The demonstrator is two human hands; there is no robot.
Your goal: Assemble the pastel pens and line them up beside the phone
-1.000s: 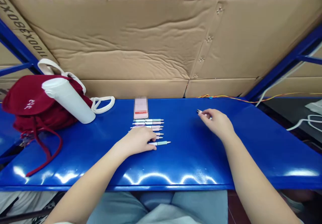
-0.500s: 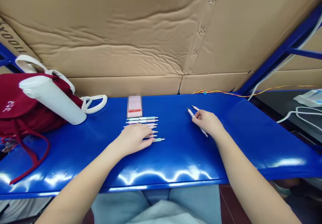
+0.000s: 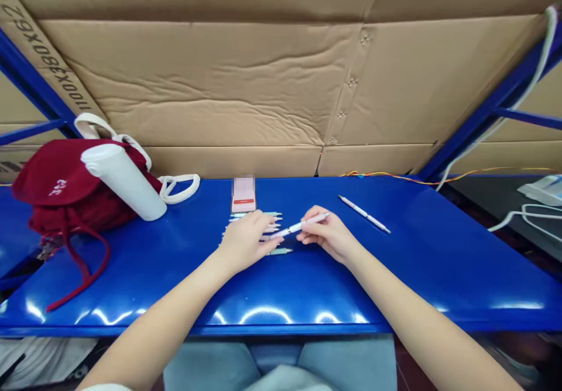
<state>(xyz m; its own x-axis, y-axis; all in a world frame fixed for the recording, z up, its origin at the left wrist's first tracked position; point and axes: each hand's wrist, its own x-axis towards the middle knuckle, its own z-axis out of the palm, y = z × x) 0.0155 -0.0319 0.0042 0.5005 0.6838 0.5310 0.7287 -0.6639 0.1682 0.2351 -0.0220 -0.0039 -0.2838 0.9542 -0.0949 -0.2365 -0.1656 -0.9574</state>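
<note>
A white pen [image 3: 294, 227] slants between my two hands over the blue tabletop. My right hand [image 3: 327, 236] pinches its right part between thumb and fingers. The pen's left end reaches in between the thumb and fingers of my left hand [image 3: 248, 240], which closes around it. Beneath and beside my left hand lies a row of pens in pale colours, partly covered by it; the nearest is a light green pen [image 3: 281, 251]. Another white pen [image 3: 364, 214] lies by itself to the right of my right hand.
A phone-like card or device [image 3: 243, 198], partly blurred, lies behind the row. On the left are a dark red bag [image 3: 83, 186] and a white bottle [image 3: 125, 183] leaning on it. Cardboard [image 3: 219, 86] stands along the back. Coloured wires [image 3: 386, 174] run at the right rear.
My right hand has moved left with one white pen, now close to my left hand. The other white pen stays on the right. My left hand has turned up around the pen's end.
</note>
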